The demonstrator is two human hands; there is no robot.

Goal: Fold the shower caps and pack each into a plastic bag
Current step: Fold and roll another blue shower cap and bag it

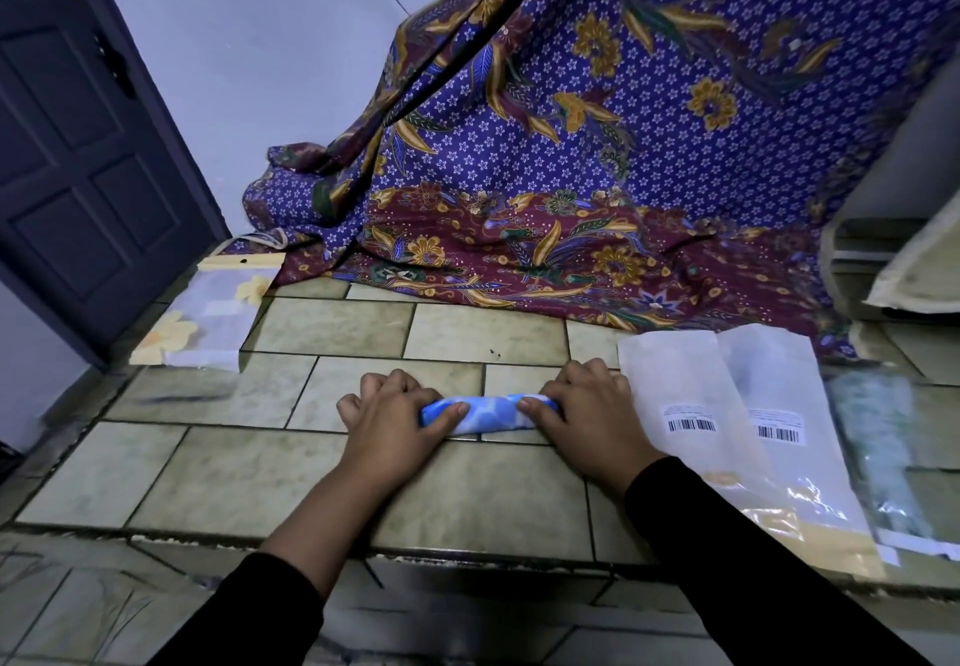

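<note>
Folding step: both hands work one blue-and-white patterned shower cap [491, 413], already reduced to a tight, narrow roll lying crosswise on the pale tiled floor [249, 478], just in front of the person.
Left hand: the left hand [395, 413] grips the roll's left end, fingers [379, 385] curled over its far side and the thumb pressed on the near side.
Right hand: the right hand [587, 405] grips the right end the same way, fingers curled over the top and the thumb tip on the fabric.
Progress on this cap: the folding looks nearly finished. Bagging has not begun, since neither hand holds a bag.
Empty bags: two frosted plastic bags with barcode labels [685, 385] lie flat and overlapping just right of the right hand, apparently unfilled and ready.
Further right: a blurred greenish packet [872, 421] lies beside them. I cannot tell whether it holds a cap.
Done so far: a clear plastic bag with a yellow header strip [208, 317] lies at the far left near the dark panelled door [78, 172]. It has yellow-flower fabric inside, so it is probably one cap already packed.
Left to do: slide this roll into a bag, then repeat for any others. No loose unfolded caps are visible.
Backdrop: a purple and maroon batik cloth [571, 146] drapes down the wall onto the floor behind.
</note>
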